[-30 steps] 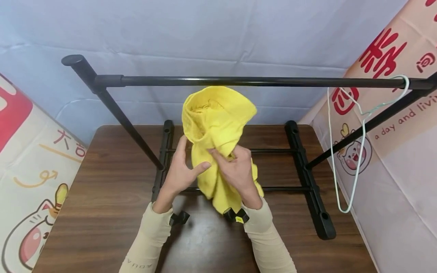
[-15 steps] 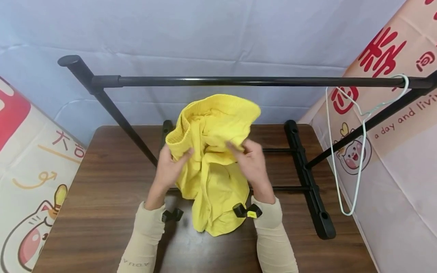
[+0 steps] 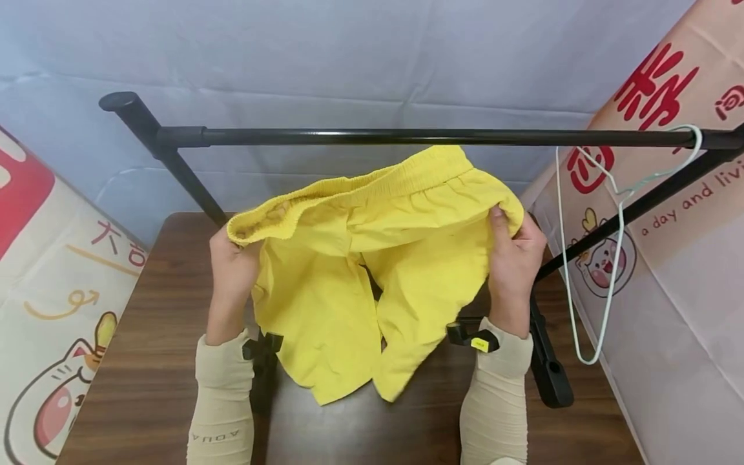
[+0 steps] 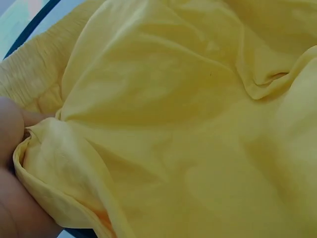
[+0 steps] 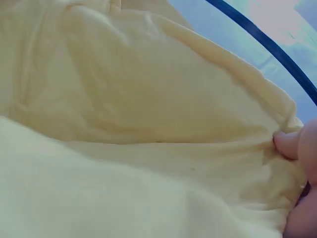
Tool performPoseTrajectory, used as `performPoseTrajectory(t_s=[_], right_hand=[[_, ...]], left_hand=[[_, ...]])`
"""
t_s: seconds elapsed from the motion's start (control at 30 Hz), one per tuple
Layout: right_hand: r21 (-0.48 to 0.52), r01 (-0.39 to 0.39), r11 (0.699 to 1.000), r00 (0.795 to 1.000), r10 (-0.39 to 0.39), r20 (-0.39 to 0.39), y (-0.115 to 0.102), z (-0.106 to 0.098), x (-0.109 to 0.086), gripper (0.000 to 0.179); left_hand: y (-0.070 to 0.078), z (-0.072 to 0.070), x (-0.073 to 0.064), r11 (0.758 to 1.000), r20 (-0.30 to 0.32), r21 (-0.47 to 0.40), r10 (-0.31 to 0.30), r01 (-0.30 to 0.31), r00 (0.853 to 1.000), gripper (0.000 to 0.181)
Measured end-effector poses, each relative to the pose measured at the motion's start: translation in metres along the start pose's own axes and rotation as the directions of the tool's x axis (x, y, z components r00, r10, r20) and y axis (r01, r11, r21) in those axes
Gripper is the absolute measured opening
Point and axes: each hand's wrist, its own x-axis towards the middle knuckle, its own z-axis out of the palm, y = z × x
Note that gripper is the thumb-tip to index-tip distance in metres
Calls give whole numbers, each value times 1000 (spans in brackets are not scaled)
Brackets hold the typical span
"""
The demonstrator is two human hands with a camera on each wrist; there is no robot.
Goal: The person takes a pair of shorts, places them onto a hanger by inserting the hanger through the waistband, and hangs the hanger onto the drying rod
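Note:
A pair of yellow shorts (image 3: 325, 290) with a gathered elastic waistband is spread between the two hands, its legs hanging down over the table. The left hand (image 3: 232, 268) grips the left side just below the waistband. At the other side the right hand (image 3: 514, 265) pinches the cloth, thumb in front and fingers behind. Yellow fabric (image 4: 163, 124) fills most of the left wrist view. In the right wrist view the thumb (image 5: 287, 145) presses on the cloth at its edge.
A black rack has its top bar (image 3: 372, 137) just beyond the shorts. One pale green hanger (image 3: 617, 245) hangs from the bar's right end. Below is a brown wooden table (image 3: 145, 336). Printed cloth (image 3: 662, 213) covers the right side.
The hands have moved apart, left and right. Between them the bunched shorts have opened out wide, and the waistband now stretches across. The hanger and rack have stayed in place.

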Motion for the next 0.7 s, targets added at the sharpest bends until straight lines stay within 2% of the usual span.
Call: performPoseTrajectory(t_s=[0.1,0.13,0.2,0.23,0.3,0.37,0.43,0.53,0.6,0.63,0.7], right_hand=[[-21,0,1000,998,1,67,-5,-8,4,14],[-21,-12,1000,994,14,111,-7,-12,5,18],[-34,-60,998,972,66,227,-11,-20,7,37],[-79,-86,993,951,106,290,-14,-24,8,51],[-241,-100,965,895,194,403,-18,-31,9,74],[-403,-75,912,827,283,485,-21,-35,10,89],[-536,-28,844,766,362,530,-22,-35,11,97],[-632,20,775,691,446,569,-20,-30,10,107],[-666,59,744,651,477,590,-16,-24,7,112],[-677,84,731,638,482,600,-14,-20,4,112],[-681,127,721,621,477,622,-7,-13,-2,100]], left_hand=[[5,1,2,999,-15,-24,29,-29,999,17],[7,1,2,999,-17,-28,40,-40,999,18],[11,0,2,997,-24,-31,68,-69,997,20],[12,-1,1,996,-28,-42,80,-81,996,22],[16,-2,0,991,-29,-72,108,-110,994,34],[21,-4,-2,980,-23,-155,123,-125,992,45],[25,-6,-4,959,-8,-253,132,-130,991,50],[31,-7,-6,935,37,-327,158,-137,987,46],[35,-7,-7,930,69,-335,184,-151,981,43],[36,-6,-8,929,84,-337,192,-154,978,44],[39,-6,-8,922,117,-356,207,-153,971,49]])
